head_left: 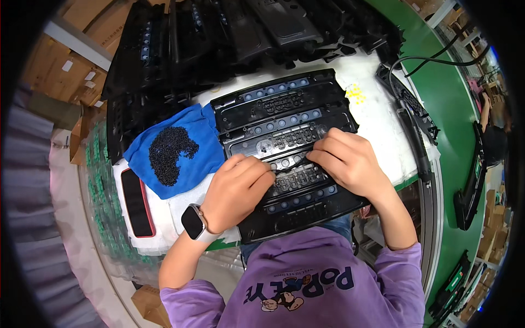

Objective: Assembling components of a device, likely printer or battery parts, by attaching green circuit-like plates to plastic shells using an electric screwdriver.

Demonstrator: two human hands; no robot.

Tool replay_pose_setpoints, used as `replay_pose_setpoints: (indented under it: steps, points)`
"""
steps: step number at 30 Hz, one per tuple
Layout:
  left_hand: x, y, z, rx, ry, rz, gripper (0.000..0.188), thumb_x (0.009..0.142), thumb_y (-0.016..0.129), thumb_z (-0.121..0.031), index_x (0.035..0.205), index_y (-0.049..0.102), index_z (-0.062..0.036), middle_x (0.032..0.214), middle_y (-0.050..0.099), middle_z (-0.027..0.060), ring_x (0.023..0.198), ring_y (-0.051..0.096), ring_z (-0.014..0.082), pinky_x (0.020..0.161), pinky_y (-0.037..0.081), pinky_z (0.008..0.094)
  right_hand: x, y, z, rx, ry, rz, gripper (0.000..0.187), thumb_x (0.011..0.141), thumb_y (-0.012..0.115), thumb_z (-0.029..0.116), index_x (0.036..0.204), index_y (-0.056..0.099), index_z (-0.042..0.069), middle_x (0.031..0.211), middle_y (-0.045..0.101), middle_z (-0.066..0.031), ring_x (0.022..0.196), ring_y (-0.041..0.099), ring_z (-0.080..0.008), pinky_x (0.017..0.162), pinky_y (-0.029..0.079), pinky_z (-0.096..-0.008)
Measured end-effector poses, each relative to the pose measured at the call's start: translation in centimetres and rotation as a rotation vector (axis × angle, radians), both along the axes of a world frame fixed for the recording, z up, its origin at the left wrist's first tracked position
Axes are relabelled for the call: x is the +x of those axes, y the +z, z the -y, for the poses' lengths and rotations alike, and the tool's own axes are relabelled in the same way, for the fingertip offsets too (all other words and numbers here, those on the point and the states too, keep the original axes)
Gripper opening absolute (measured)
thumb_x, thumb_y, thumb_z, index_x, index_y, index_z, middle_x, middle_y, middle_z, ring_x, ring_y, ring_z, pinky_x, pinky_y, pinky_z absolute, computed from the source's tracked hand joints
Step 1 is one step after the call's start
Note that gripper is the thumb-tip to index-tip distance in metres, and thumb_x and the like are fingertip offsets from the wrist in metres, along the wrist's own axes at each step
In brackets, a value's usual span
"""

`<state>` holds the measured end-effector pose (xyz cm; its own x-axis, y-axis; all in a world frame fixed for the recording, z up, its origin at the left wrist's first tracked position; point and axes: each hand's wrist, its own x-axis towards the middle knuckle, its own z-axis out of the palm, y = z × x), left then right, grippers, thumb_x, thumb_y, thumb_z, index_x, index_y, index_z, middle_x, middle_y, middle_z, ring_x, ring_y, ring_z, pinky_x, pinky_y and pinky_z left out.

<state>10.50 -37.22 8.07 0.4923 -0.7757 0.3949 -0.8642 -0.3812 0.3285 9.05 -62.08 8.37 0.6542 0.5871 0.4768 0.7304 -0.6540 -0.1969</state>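
A black moulded plastic panel (328,104) lies before me, crossed by rows of blue-grey strips with round spots and slotted cut-outs. My left hand (240,183), with a watch (192,223) on its wrist, rests over the panel's left part. Its fingers are curled in at one end of a spotted strip (285,163). My right hand (347,161) is pinched at the strip's other end, next to a small dark piece (302,158). What either hand's fingertips hold is too small or hidden to make out.
Left of the panel, a blue cloth (147,136) carries a heap of tiny black parts (170,156). A red-edged phone (138,203) lies on the white table covering (383,131). Stacked black panels (246,33) fill the far side. A black corded tool (414,142) is at right.
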Motion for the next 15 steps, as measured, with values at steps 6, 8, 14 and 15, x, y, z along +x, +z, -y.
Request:
replay_pose_setpoints:
  steps: [6,8,14,15]
  points:
    - [-0.1,-0.3,-0.5,-0.055,0.074,-0.028,0.023,0.060,0.065,0.001,0.083,0.061,-0.0016,0.084,0.059,0.0069,0.075,0.056,0.0233,0.065,0.042,0.0325,0.5,0.0,-0.4,0.013,0.030,0.100,0.015,0.062,0.059,0.013,0.074,0.058,0.004,0.081,0.055,-0.0048,0.076,0.055,-0.0178,0.054,0.043,-0.0274]
    - [-0.2,-0.3,-0.3,-0.047,0.107,-0.001,0.024,0.060,0.064,0.001,0.083,0.061,-0.0017,0.084,0.059,0.0068,0.074,0.056,0.0228,0.064,0.041,0.0325,0.6,0.0,-0.4,-0.040,-0.009,0.060,0.015,0.061,0.059,0.013,0.074,0.058,0.004,0.083,0.054,-0.0053,0.077,0.055,-0.0181,0.055,0.043,-0.0274]
    - [-0.5,-0.2,-0.2,0.087,0.115,0.064,0.021,0.069,0.062,-0.008,0.089,0.062,-0.0019,0.089,0.058,0.0050,0.084,0.055,0.0199,0.072,0.042,0.0317,0.3,1.4,-0.3,-0.028,-0.033,-0.157,0.015,0.062,0.064,0.009,0.074,0.058,0.003,0.082,0.053,-0.0050,0.080,0.054,-0.0210,0.063,0.044,-0.0311]
    - [-0.6,-0.3,-0.3,0.084,0.115,0.061,0.021,0.069,0.062,-0.008,0.089,0.062,-0.0019,0.089,0.058,0.0050,0.084,0.055,0.0199,0.072,0.042,0.0317,0.2,1.8,-0.2,-0.030,-0.033,-0.160,0.015,0.062,0.064,0.009,0.074,0.058,0.003,0.082,0.053,-0.0050,0.080,0.054,-0.0210,0.063,0.044,-0.0311]
